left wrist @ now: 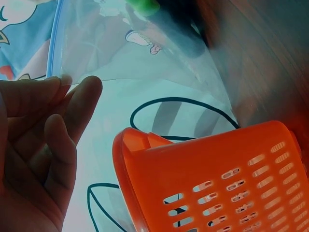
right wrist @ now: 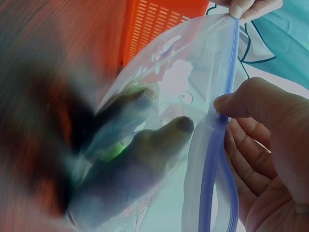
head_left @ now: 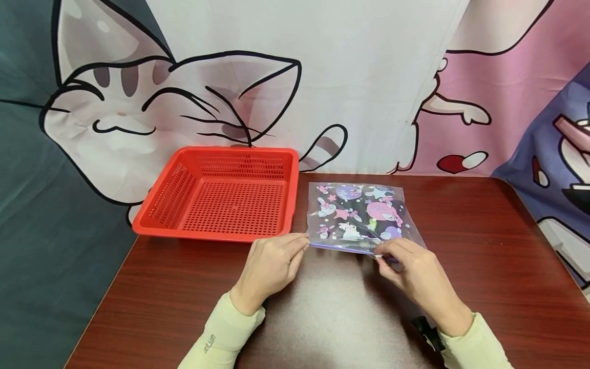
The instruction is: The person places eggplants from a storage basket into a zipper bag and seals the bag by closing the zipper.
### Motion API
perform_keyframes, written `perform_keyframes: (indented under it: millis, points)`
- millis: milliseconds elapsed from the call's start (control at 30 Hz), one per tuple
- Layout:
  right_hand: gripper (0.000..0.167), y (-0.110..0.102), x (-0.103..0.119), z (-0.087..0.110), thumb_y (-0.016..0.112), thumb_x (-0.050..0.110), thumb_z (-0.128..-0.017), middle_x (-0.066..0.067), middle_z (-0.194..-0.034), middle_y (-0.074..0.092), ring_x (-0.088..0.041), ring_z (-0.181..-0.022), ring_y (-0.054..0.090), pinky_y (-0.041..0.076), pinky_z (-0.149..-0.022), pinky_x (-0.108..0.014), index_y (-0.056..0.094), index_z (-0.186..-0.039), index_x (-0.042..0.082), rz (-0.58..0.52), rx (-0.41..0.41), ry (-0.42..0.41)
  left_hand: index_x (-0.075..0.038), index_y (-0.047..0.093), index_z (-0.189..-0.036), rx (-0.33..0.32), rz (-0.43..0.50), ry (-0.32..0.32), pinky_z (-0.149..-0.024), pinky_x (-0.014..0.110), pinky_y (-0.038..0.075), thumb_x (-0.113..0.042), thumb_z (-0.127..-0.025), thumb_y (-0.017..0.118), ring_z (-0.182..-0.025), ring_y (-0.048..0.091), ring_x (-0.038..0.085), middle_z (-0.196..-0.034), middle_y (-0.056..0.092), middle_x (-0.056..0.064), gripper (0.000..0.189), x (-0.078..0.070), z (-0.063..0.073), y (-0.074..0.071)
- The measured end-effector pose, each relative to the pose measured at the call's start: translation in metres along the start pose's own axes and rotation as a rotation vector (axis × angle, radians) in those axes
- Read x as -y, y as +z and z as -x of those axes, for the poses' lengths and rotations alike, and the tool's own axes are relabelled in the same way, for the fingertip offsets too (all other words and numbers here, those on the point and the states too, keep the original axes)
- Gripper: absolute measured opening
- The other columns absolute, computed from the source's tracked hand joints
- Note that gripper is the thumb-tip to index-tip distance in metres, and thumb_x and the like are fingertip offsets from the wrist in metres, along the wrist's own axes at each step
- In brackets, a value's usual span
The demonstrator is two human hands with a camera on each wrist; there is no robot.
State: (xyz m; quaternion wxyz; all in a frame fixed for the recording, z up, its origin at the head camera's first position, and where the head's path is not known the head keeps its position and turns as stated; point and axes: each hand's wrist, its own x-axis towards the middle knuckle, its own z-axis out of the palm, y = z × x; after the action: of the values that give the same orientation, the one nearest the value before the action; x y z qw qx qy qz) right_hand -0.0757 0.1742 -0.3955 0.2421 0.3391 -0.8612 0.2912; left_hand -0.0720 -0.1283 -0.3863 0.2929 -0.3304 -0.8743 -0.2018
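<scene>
A clear zip bag (head_left: 364,212) printed with pink, purple and white cartoon figures lies on the table. My left hand (head_left: 274,266) pinches the left end of its bluish-purple zip strip (left wrist: 55,43). Partway along the strip, my right hand (head_left: 417,277) pinches the zip between thumb and fingers. In the right wrist view the strip is one line between the hands, while past the right thumb its two edges stand apart. Inside the bag are dark, long, rounded things (right wrist: 123,176) with brownish tips, and a small bright green spot (right wrist: 113,151). Their kind is unclear.
To the left of the bag stands a red perforated plastic basket (head_left: 232,205), its bare bottom visible. A dark reddish-brown table (head_left: 184,297) carries both. Behind it hangs a cloth (head_left: 369,77) with cartoon animals. A black band (head_left: 427,333) shows at the right wrist.
</scene>
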Motion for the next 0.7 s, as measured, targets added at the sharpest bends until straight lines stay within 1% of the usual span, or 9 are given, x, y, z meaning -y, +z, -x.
perform_keyframes:
  millis: [333, 567, 700]
  points:
    - [0.016, -0.0008, -0.0021, 0.0029, 0.059, 0.023, -0.092, 0.005, -0.087, 0.068, -0.01, -0.075, 0.064, 0.051, -0.067, -0.025, 0.071, -0.088, 0.013, 0.014, -0.008, -0.006, -0.01, 0.079, -0.097, -0.011, -0.005, 0.004, -0.058, 0.031, 0.056, -0.01, -0.087, 0.067, -0.083, 0.074, 0.013, -0.101, 0.076, 0.0, 0.016, 0.0008, 0.0007, 0.0002]
    - [0.018, -0.0022, -0.0031, 0.0049, 0.057, 0.025, -0.093, 0.007, -0.086, 0.067, -0.008, -0.076, 0.063, 0.051, -0.067, -0.025, 0.071, -0.087, 0.014, 0.018, -0.004, -0.003, -0.01, 0.079, -0.098, 0.003, -0.003, -0.009, -0.057, 0.03, 0.055, -0.01, -0.088, 0.065, -0.082, 0.073, 0.012, -0.099, 0.076, -0.001, 0.017, 0.0016, 0.0007, 0.0005]
    - [0.017, -0.0034, -0.0039, 0.0055, 0.058, 0.025, -0.093, 0.007, -0.086, 0.067, -0.008, -0.075, 0.062, 0.05, -0.066, -0.024, 0.071, -0.088, 0.014, 0.017, -0.002, 0.003, -0.011, 0.078, -0.097, -0.001, -0.007, -0.006, -0.055, 0.029, 0.054, -0.01, -0.088, 0.065, -0.079, 0.073, 0.011, -0.097, 0.075, -0.003, 0.015, 0.002, 0.0002, 0.0007]
